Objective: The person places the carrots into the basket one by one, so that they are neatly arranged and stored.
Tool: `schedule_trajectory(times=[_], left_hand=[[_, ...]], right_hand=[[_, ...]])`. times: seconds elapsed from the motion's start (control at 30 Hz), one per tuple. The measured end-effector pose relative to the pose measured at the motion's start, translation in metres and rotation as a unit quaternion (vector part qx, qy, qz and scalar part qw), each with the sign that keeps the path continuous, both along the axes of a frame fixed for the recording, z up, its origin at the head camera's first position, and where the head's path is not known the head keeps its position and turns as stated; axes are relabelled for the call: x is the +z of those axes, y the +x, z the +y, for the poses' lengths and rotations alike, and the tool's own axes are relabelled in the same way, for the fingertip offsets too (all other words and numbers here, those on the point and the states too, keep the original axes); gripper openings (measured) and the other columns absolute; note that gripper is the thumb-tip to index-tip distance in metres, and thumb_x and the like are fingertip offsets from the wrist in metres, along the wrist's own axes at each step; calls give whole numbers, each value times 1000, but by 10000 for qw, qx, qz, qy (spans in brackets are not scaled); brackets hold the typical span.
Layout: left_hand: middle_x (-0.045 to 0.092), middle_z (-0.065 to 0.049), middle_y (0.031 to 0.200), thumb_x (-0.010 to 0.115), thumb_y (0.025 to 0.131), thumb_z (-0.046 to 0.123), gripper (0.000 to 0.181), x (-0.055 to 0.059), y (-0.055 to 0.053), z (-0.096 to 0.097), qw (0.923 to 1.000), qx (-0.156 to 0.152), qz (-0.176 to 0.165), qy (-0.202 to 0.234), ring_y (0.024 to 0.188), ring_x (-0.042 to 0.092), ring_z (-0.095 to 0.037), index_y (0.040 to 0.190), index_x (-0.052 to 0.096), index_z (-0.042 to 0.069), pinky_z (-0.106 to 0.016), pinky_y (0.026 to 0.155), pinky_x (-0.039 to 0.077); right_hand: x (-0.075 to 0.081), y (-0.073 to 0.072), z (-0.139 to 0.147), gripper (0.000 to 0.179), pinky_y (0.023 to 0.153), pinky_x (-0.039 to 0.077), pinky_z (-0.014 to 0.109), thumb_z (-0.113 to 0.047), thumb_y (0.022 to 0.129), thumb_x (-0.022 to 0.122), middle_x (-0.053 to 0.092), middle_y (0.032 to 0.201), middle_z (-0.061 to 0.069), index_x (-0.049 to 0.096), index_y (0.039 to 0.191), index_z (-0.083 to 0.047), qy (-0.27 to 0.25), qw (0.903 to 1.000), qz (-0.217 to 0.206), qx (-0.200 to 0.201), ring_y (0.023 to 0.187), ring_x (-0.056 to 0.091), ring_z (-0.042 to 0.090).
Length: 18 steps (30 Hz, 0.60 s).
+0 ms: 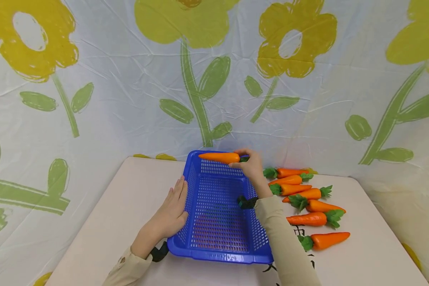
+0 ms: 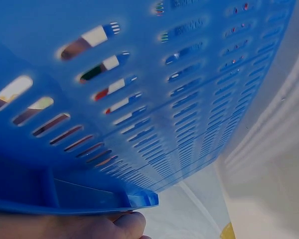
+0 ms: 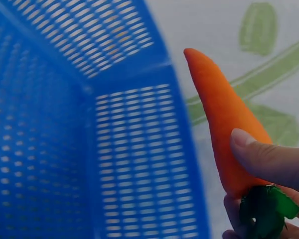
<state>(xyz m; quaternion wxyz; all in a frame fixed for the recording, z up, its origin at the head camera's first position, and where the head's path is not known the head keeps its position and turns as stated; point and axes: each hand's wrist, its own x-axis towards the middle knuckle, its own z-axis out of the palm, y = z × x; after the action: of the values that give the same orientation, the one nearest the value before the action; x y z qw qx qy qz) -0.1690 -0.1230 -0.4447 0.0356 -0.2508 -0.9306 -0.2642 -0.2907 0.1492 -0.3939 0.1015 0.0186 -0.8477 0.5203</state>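
Note:
My right hand [image 1: 252, 166] pinches an orange carrot [image 1: 219, 157] near its leafy end, above the far rim of a blue plastic basket [image 1: 223, 256]. In the head view the carrot lies nearly level, its tip to the left. Seen from the right wrist, the thumb [image 3: 269, 158] presses on the thick end of the carrot [image 3: 222, 117], just above the green leaves [image 3: 264, 211]. Fingers straight, my left hand [image 1: 169, 210] rests along the basket's left side. Only part of that hand [image 2: 89, 226] shows in the left wrist view, against the basket's rim.
Several more carrots with green tops, such as the nearest one [image 1: 330, 240], lie right of the basket on the pale table [image 1: 118, 198]. Dark lettering [image 1: 299, 230] marks the tabletop there. A flower-patterned cloth [image 1: 121, 99] hangs behind the table. Red and green colours show through the basket's mesh floor.

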Motion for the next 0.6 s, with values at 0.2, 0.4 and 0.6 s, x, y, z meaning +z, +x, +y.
schedule_trajectory(times=[0.2, 0.4, 0.6], left_hand=[[-3, -24, 163, 49, 89, 4, 79, 1, 1, 1, 9999, 16, -80, -73, 151, -2, -36, 153, 6, -12, -57, 118, 10], [-5, -24, 163, 49, 89, 5, 80, 0, 0, 0, 9999, 20, -112, -99, 151, -2, -35, 153, 4, -11, -57, 118, 10], [-5, -23, 164, 49, 89, 5, 80, -2, -1, 0, 9999, 12, -94, -91, 151, -2, -36, 154, 4, -11, -57, 118, 9]], right_hand=[[-20, -2, -3, 47, 89, 49, 47, -2, 72, 86, 65, 116, 17, 70, 116, -3, 362, 9988, -337, -4, 107, 57, 35], [-34, -5, -6, 44, 85, 51, 46, 0, 71, 86, 67, 109, 17, 70, 112, -1, 658, 9970, -390, 105, 100, 59, 33], [-41, -4, -10, 43, 87, 52, 46, 1, 70, 87, 67, 105, 19, 69, 108, 2, 1107, 9923, -559, 59, 97, 61, 34]])
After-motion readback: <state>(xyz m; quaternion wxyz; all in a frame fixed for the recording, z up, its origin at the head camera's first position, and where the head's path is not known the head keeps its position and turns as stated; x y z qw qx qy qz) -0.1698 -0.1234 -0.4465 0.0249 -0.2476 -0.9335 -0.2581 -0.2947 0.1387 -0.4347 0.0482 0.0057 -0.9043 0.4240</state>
